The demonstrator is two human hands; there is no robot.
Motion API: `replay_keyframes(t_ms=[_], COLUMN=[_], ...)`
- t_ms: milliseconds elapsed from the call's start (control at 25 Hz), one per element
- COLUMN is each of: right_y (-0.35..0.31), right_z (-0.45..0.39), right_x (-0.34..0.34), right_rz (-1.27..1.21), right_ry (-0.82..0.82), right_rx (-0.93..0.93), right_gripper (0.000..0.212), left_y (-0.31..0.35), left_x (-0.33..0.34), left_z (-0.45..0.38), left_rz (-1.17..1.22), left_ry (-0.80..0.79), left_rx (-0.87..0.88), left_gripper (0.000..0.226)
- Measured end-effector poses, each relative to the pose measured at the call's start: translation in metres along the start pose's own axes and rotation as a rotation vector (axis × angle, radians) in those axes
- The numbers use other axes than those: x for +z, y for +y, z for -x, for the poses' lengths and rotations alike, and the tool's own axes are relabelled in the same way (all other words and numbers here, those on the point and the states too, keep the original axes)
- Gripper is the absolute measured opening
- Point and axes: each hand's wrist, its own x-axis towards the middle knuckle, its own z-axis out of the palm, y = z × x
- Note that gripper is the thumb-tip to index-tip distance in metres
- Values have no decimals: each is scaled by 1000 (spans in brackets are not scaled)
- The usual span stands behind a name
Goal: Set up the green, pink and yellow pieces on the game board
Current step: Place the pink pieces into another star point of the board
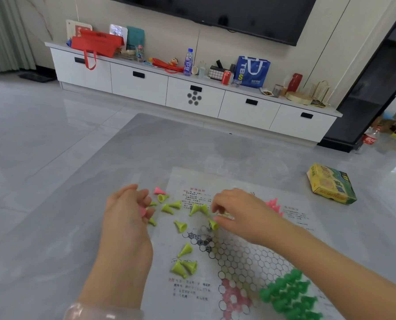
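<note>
Over the game board (250,257), right hand (236,211) pinches a yellow piece (213,224).

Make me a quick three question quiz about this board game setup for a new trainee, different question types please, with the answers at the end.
1. True or false: the green pieces stand grouped on the game board at its near right corner.
2. Multiple choice: what is the right hand pinching? A) a pink piece B) a yellow piece C) the box
3. Fill in: the left hand holds a ____ coloured piece in its curled fingers.

Key: 1 true. 2 B, at the grey corner of the hexagon grid. 3 pink.
</note>
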Motion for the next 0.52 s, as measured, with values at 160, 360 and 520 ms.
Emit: replay_keyframes(t_ms=[160,360,520], right_y=[-43,-65,-76], right_z=[-56,-118,-127], right_x=[21,42,53], right_rz=[-96,-173,18], right_ry=[35,35,96], right_rx=[-66,154,155], right_gripper=[24,35,23], left_y=[3,7,9], left_x=[-12,-13,-9], left_z=[-9,-10,-11], left_rz=[210,300,354], left_ry=[27,56,67], left_rx=[-200,-262,-253], left_gripper=[22,46,47])
